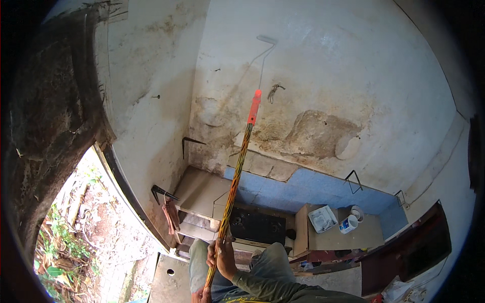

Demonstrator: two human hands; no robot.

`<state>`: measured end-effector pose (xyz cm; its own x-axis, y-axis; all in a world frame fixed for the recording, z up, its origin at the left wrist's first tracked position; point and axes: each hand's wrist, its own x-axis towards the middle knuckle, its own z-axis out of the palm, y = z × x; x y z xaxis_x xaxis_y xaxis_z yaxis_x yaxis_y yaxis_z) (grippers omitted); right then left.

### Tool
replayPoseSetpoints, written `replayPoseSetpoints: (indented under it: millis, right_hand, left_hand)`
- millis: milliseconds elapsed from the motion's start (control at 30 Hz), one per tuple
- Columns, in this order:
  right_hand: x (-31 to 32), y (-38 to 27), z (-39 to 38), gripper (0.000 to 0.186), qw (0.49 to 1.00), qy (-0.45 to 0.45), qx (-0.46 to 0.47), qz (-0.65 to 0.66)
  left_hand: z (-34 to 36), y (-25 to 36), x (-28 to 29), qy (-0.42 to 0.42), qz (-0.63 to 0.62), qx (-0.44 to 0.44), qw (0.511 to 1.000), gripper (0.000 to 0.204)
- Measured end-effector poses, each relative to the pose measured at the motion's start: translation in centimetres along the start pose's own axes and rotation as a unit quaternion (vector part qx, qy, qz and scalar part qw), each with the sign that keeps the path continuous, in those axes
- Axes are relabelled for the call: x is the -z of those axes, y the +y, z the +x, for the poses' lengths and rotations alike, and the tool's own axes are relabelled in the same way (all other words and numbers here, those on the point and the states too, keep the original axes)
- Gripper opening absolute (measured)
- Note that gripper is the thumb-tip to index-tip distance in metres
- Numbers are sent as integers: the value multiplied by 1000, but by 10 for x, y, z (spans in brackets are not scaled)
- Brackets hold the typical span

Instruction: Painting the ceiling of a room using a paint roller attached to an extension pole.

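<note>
My right hand (pixel 227 258) is wrapped round a long paint roller pole (pixel 235 184), patterned in yellow, orange and black. Lower down, at the bottom edge, my left hand (pixel 201 295) also closes on the pole's end and is partly cut off by the frame. The pole slants up and away, ending in a bright red handle (pixel 254 107). From it a thin bent wire frame (pixel 262 65) reaches to a pale roller head (pixel 266 40) at the white wall (pixel 348 65). The roller head blends into the wall, so its contact is hard to tell.
Brown stains and a bare peeled patch (pixel 321 134) mark the wall, above blue tiles (pixel 313 189). Below stand a black stove (pixel 257 225) and a counter (pixel 366 235) with a paint tray (pixel 322 218) and white tub (pixel 348 224). Black brackets (pixel 161 193) jut out. An opening shows ground outside.
</note>
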<state>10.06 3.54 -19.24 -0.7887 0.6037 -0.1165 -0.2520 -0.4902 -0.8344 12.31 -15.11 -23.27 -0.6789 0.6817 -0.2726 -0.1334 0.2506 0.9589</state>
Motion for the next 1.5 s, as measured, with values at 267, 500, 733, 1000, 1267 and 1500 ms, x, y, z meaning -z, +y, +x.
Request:
replayPoseSetpoints:
  millis: [267, 500, 733, 1000, 1267, 1500]
  right_hand:
    - [6, 11, -17, 25, 999, 2, -44, 1]
    - [-9, -23, 6, 42, 1000, 4, -2, 12]
    - [-15, -47, 27, 44, 999, -22, 21, 17]
    - [-3, -17, -6, 48, 999, -6, -35, 14]
    - [-29, -55, 26, 51, 1000, -11, 13, 1]
    - [-56, -121, 66, 47, 994, -7, 105, 30]
  left_hand:
    - [-18, -31, 1, -3, -24, 32, 999, 55]
    - [1, 1, -1, 10, 57, 29, 998, 55]
    - [21, 18, -8, 64, 39, -67, 995, 52]
    - [1, -36, -5, 21, 46, -1, 999, 52]
    - [33, -6, -6, 52, 39, -66, 996, 47]
    - [79, 61, -6, 52, 73, -192, 977, 32]
